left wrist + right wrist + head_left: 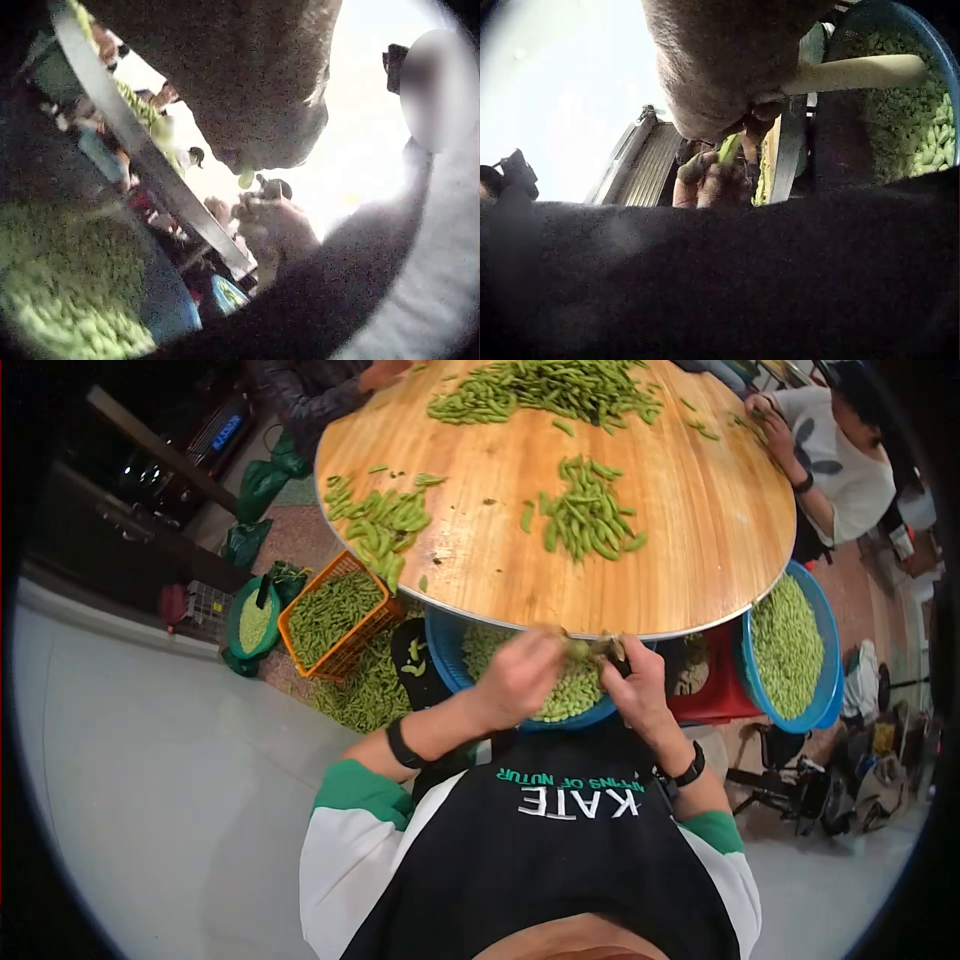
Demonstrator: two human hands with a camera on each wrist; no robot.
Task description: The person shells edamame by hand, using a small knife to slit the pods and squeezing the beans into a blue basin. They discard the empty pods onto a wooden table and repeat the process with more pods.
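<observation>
Close to the near edge of the round table, my left hand (520,675) and right hand (637,680) meet over a blue basin (440,650) of shelled green beans (570,695). A small green bean pod (731,148) is pinched between the fingertips of both hands. In the left wrist view, a green bit of pod (246,178) pokes out at the left fingertips. Something dark covers the right thumb's tip. The left hand is blurred in the head view.
On the wooden table (470,520) lie several piles of pods (590,510). An orange crate (345,650) of pods stands left, above loose pods on the floor. Another blue basin (830,660) of beans is at right. One person (835,460) sits across at right, and a sleeve shows at far left.
</observation>
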